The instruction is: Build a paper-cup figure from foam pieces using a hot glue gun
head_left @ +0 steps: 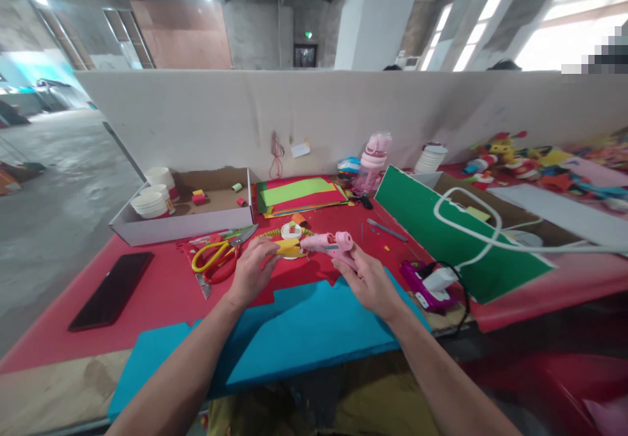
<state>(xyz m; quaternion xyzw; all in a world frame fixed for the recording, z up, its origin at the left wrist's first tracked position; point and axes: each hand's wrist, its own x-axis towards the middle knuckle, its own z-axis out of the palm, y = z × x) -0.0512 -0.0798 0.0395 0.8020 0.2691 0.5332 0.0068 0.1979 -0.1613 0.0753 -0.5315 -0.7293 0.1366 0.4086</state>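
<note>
My right hand (369, 285) is closed around the handle of a pink hot glue gun (330, 244), its nozzle pointing left. A small yellow piece (290, 248), perhaps paper or foam, is pinched in my left hand (256, 267), close to the nozzle. Just behind it lies a white round piece (291, 229) with yellow-green coiled strips (271, 233) at its sides. Scissors (216, 259) with yellow and red handles rest left of my left hand. Blue sheets (304, 331) lie beneath my forearms on the red-covered table (171, 292).
A phone (112, 291) lies at left, below a shallow box (184, 221) with white cups. Coloured sheets (299, 194) and a pink bottle (371, 161) stand at the back. A green board (451, 233), a white cable (495, 240) and a purple power strip (428, 287) occupy the right.
</note>
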